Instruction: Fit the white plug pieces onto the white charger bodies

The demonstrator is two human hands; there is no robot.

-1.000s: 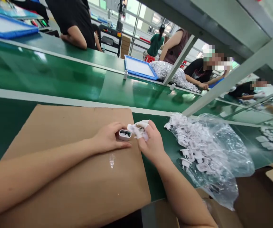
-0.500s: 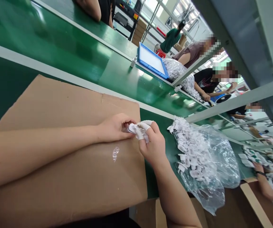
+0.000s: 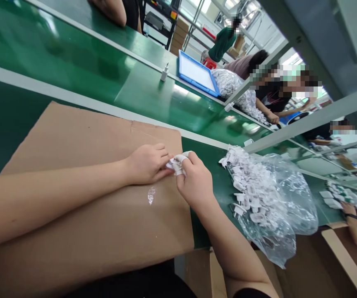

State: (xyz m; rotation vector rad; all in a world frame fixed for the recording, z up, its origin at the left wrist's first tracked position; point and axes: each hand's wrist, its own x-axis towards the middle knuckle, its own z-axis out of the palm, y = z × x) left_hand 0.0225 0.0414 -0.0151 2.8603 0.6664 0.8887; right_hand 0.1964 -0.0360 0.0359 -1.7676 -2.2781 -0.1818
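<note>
Between my two hands is a small white plastic part [image 3: 171, 164], mostly covered by fingers. My left hand [image 3: 149, 163] is closed around its left end. White covers wrap the thumb and forefinger of my right hand [image 3: 197, 178], which pinches the part from the right. Both hands are over the right side of a brown cardboard sheet [image 3: 88, 231]. Just right of them, a heap of similar white plastic parts [image 3: 252, 190] spills from a clear plastic bag [image 3: 299, 194].
A green conveyor belt [image 3: 104, 74] runs beyond the cardboard, with a small white bottle [image 3: 165, 72] on it. Farther off are a blue-rimmed tray [image 3: 198, 73], a bag of white parts [image 3: 231, 85] and several co-workers. An open cardboard box [image 3: 311, 265] stands lower right. Metal posts slant across the right.
My left fingers have closed farther over the white part, hiding more of it. The small bottle on the belt has moved left, away from the tray. The view has shifted slightly.
</note>
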